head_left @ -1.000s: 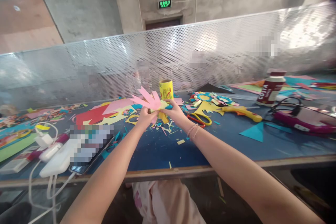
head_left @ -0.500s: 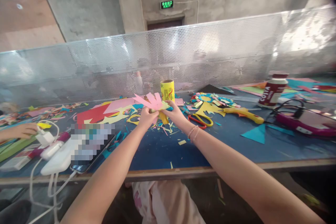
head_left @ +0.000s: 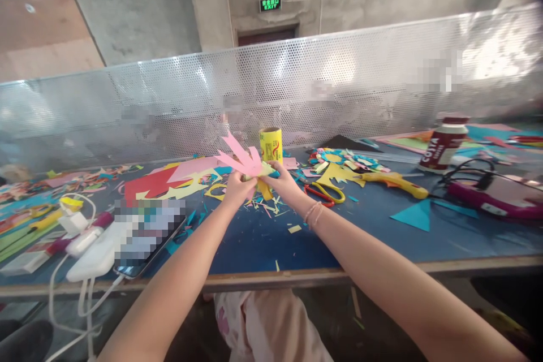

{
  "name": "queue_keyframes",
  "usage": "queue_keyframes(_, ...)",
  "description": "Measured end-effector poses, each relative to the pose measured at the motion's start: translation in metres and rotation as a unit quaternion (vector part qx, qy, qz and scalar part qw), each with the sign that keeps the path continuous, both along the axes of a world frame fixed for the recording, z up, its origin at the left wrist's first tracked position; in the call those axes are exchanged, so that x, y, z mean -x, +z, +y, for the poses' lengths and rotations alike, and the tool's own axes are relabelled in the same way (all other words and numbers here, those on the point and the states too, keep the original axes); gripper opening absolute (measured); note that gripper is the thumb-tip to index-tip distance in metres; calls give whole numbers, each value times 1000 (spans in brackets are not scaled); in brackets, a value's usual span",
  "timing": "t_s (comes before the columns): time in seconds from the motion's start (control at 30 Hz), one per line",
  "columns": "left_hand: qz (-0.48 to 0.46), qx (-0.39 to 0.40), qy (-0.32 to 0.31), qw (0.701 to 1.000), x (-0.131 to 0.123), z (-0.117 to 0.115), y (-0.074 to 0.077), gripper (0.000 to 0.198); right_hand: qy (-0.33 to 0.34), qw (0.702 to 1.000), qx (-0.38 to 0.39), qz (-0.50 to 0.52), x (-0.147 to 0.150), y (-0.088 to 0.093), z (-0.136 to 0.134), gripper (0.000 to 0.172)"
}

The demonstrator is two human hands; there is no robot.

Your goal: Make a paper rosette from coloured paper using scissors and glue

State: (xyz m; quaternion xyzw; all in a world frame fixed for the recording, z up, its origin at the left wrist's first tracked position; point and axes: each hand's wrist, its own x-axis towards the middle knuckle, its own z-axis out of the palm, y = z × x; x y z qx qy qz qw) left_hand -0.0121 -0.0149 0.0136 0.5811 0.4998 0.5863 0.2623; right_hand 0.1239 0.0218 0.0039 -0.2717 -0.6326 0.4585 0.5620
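A paper piece with pink strips (head_left: 247,163) fanning up and left is held between both hands, above the blue table. Yellow and pale green paper shows at its lower and right side. My left hand (head_left: 238,188) pinches it from the left, fingers closed. On the right, my right hand (head_left: 285,182) grips its green and yellow part. Behind it stands a yellow tape roll (head_left: 271,146) on end. Scissors with yellow and red handles (head_left: 326,193) lie just right of my right hand. Small paper scraps are scattered below the hands.
A phone (head_left: 153,243), white power bank (head_left: 99,251) and cables lie at the left. To the right are a yellow glue gun (head_left: 396,182), blue paper triangle (head_left: 411,215), dark red bottle (head_left: 443,144) and purple device (head_left: 494,198). A perforated metal screen (head_left: 169,107) stands behind.
Another person's hand at the left has gone from view, showing a yellow tool there. The pink strips have tilted up slightly. Both my hands keep their hold.
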Motion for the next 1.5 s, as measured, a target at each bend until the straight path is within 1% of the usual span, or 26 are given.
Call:
queue_keyframes(0.27,5,-4,6,1000,2,4,-2,20,-7,1000,14,-2,-1,2,-2,39)
queue_keyframes(0.4,-36,-3,5,999,1,4,-2,21,14,999,40,-16,-2,4,-4,46)
queue_keyframes(0.57,-87,26,16,996,2,5,-2,17,-12,997,76,-12,-1,6,-4,45)
queue_keyframes(0.6,-100,28,13,994,2,5,-1,17,-8,997,78,-5,-1,7,-4,45)
queue_keyframes(0.77,-180,44,-43,982,1,4,1,19,38,995,95,19,-3,10,-6,42)
queue_keyframes(0.9,-201,51,-36,978,2,5,0,22,62,991,116,35,-6,13,-6,44)
queue_keyframes(0.97,-208,48,-31,976,3,7,-1,24,76,989,121,38,-7,13,-4,41)
queue_keyframes(1.1,-235,44,-16,971,4,7,1,24,96,987,127,22,-6,9,1,37)
queue_keyframes(1.2,-251,52,-7,967,5,5,4,22,88,984,157,15,-5,5,5,38)
queue_keyframes(1.27,-253,54,-12,966,5,5,5,22,79,983,165,16,-4,2,7,40)
queue_keyframes(1.37,-252,48,-31,966,5,5,5,23,76,986,151,12,-2,-4,11,42)
queue_keyframes(1.5,-252,61,-44,965,5,6,4,24,63,987,145,-3,-1,-9,16,32)
